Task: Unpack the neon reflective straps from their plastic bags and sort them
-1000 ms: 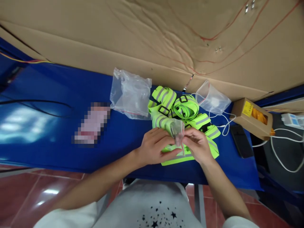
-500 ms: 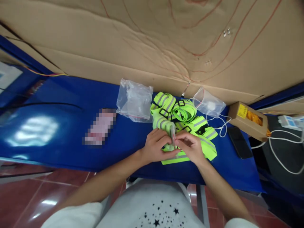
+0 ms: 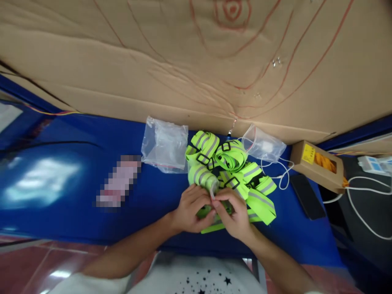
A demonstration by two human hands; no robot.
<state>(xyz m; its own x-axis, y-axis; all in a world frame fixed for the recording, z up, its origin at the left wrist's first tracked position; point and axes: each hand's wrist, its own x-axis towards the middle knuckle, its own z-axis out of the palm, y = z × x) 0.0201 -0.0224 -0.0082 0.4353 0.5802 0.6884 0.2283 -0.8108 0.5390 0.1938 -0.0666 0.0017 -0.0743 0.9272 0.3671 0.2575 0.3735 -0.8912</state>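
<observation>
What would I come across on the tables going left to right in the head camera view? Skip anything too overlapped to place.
Blurred-out pink item → clear plastic bag → green striped straps → cardboard box → white device

White shirt (image 3: pixel 163 275), black stars (image 3: pixel 227 281) and small dots (image 3: pixel 209 271) on front, white sleeves (image 3: pixel 92 284), bare forearms (image 3: pixel 134 249), bare hands (image 3: pixel 188 209)

black phone (image 3: pixel 307 197) near brown box (image 3: pixel 317 175) (yellow-labelled)

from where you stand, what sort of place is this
It looks like an indoor workstation, perhaps in a workshop: a blue table backed by cardboard, with neon straps heaped on it and a clear bag beside them.
</observation>
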